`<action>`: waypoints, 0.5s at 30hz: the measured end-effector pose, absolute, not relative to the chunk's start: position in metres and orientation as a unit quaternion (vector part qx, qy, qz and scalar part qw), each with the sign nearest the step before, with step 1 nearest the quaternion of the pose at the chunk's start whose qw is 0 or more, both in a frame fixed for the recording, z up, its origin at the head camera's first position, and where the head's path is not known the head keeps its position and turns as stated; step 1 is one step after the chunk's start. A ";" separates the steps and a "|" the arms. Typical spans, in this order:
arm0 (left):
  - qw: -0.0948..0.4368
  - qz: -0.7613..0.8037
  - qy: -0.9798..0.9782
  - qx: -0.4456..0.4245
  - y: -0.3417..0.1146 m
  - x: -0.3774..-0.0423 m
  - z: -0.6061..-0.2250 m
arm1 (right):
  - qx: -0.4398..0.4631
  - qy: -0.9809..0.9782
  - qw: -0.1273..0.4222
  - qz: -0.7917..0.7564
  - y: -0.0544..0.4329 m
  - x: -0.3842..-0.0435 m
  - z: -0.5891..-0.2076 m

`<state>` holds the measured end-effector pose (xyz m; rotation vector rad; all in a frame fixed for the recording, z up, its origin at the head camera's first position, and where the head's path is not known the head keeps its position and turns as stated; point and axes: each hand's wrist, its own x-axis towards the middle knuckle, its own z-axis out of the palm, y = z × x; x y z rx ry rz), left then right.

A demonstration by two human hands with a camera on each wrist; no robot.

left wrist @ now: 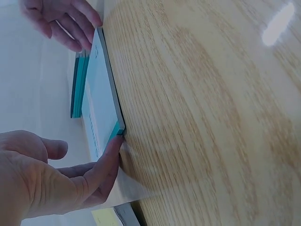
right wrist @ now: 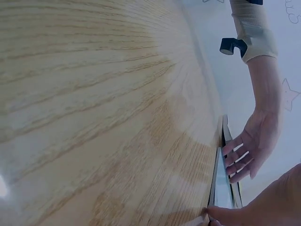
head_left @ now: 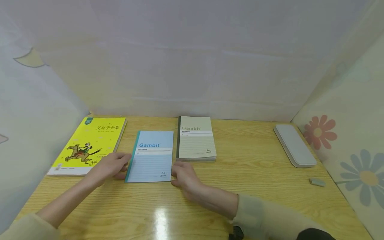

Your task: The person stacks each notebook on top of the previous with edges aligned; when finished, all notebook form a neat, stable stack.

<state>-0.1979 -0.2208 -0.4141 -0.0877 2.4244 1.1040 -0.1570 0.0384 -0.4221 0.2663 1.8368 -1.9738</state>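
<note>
A light blue "Gambit" notebook [head_left: 152, 163] with a teal spine lies flat on the wooden table, between both hands. My left hand [head_left: 109, 165] touches its spine side; in the left wrist view those left-hand fingers [left wrist: 104, 170] reach the notebook's lower corner with the thumb held away from the cover. On the opposite edge, my right hand [head_left: 186, 176] has its fingertips against the notebook's side. The right wrist view shows a digit of that hand [right wrist: 263, 212] at the notebook's edge. Just behind the right hand sits a pale grey-green "Gambit" notebook pile [head_left: 195, 143] with a dark spine.
A thick yellow book [head_left: 87, 143] with a rider on its cover lies at the left, partly beneath the left hand's view. Far right rests a white flat case [head_left: 295, 145], and nearer, a small grey-green piece [head_left: 317, 182]. Pale cloth walls [head_left: 192, 76] enclose the table's back and sides.
</note>
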 end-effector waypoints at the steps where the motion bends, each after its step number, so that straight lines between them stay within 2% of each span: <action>1: 0.236 0.401 0.885 -0.033 -0.221 -0.198 -0.414 | 0.100 0.660 0.215 -0.713 0.038 -0.158 -0.422; 10: 0.252 0.391 0.885 -0.028 -0.229 -0.204 -0.415 | 0.162 0.632 0.227 -0.723 0.037 -0.171 -0.427; 15: 0.262 0.396 0.880 -0.011 -0.237 -0.208 -0.419 | 0.156 0.628 0.226 -0.728 0.036 -0.177 -0.434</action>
